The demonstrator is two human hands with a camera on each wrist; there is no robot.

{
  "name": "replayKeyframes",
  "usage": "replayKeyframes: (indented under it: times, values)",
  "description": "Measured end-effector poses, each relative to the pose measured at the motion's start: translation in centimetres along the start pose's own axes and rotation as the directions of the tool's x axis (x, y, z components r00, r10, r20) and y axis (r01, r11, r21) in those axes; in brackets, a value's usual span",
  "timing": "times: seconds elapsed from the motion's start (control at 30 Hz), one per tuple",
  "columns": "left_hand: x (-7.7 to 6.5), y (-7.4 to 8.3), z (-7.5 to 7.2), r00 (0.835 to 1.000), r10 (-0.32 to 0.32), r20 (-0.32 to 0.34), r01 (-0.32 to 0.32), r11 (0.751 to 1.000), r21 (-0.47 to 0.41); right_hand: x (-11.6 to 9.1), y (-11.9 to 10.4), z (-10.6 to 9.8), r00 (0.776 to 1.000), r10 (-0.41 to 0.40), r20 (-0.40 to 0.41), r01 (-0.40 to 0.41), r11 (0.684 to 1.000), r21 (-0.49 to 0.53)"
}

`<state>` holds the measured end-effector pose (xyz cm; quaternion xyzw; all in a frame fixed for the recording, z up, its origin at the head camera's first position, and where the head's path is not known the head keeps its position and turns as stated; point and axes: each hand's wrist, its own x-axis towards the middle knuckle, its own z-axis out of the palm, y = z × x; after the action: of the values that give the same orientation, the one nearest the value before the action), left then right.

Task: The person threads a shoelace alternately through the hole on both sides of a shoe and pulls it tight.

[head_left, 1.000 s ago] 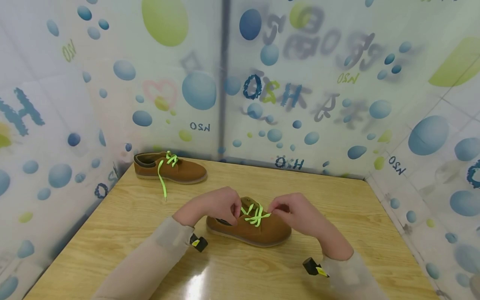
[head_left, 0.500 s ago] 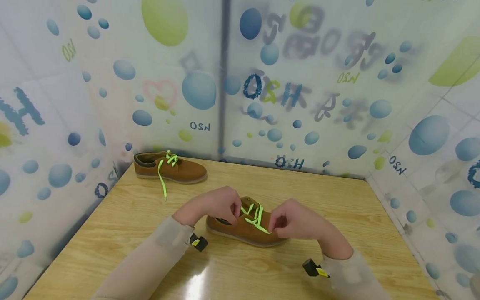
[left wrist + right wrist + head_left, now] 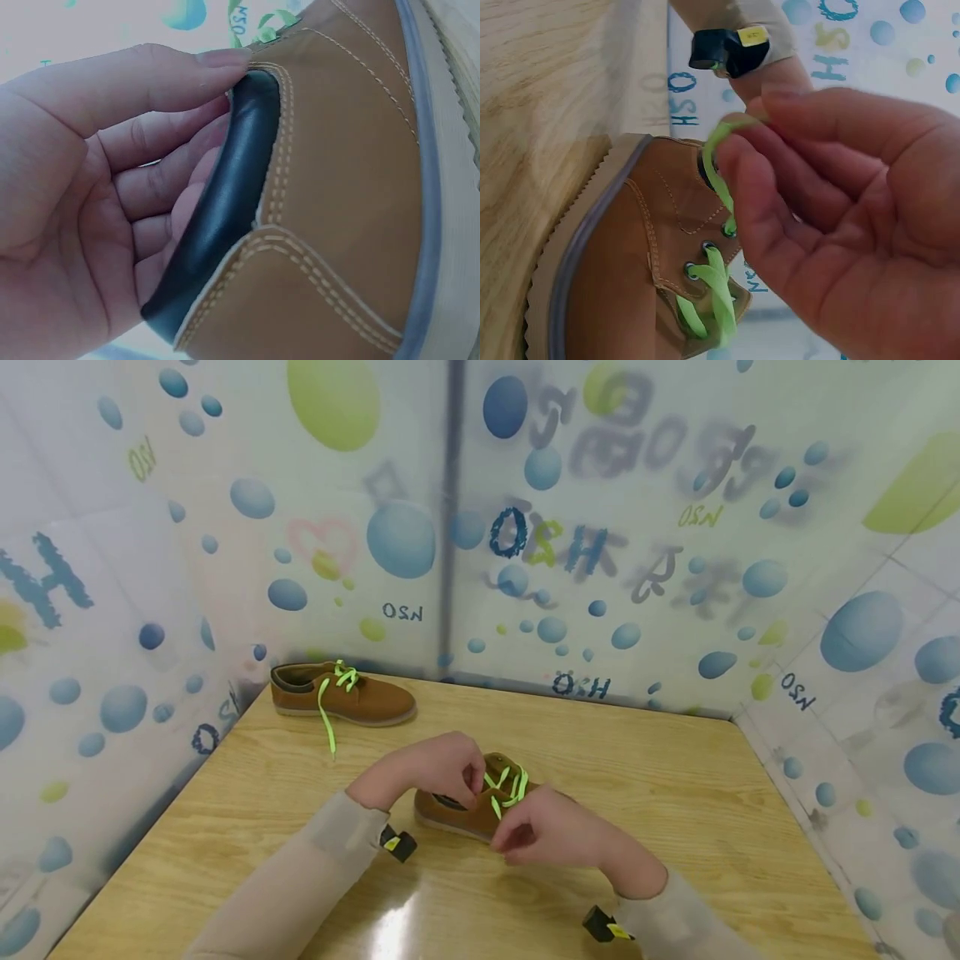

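A brown shoe (image 3: 453, 814) with bright green laces lies on the table, toe to the right. My left hand (image 3: 450, 770) grips it at the collar; in the left wrist view the thumb lies on the edge of the dark padded collar (image 3: 240, 150) and the other fingers reach inside the opening. My right hand (image 3: 551, 831) is over the near side of the shoe, hiding part of the toe. Between thumb and fingers it pinches a green shoelace (image 3: 717, 161), drawn out from an upper eyelet. More lace (image 3: 718, 296) runs loosely through the lower eyelets.
A second brown shoe (image 3: 386, 700) with green laces stands at the back left of the wooden table (image 3: 660, 777), one lace end (image 3: 327, 727) hanging onto the tabletop. Patterned curtain walls (image 3: 637, 610) close off the back and both sides.
My right hand has moved from the far right of the laces toward me and to the left, drawing the shoelace over the shoe's near side. The left hand has stayed at the collar.
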<state>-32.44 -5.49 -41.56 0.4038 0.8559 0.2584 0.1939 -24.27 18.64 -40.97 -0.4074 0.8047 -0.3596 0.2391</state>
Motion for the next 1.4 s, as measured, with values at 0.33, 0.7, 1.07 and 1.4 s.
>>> replayKeyframes:
  times: [0.33,0.7,1.07,1.4]
  values:
    - [-0.2,-0.9,-1.0,0.98,-0.031,-0.194,0.04,0.998,0.046,-0.3,0.5,-0.5,0.997,-0.064,0.032,0.063,0.998,0.032]
    - [0.2,-2.5,-1.1,0.899,-0.304,-0.315,0.31,0.95,-0.033,-0.7,2.4,-2.9,0.9,0.19,-0.391,-0.182,0.982,0.059]
    - [0.9,-5.1,-0.7,0.925,-0.328,-0.193,0.31,0.943,-0.118,-0.1,2.9,-3.0,0.825,0.269,-0.496,-0.245,0.963,0.114]
    - [1.1,-6.4,-0.4,0.922,-0.361,-0.142,0.324,0.918,-0.229,1.0,3.2,-2.6,0.762,0.3,-0.573,-0.307,0.948,0.088]
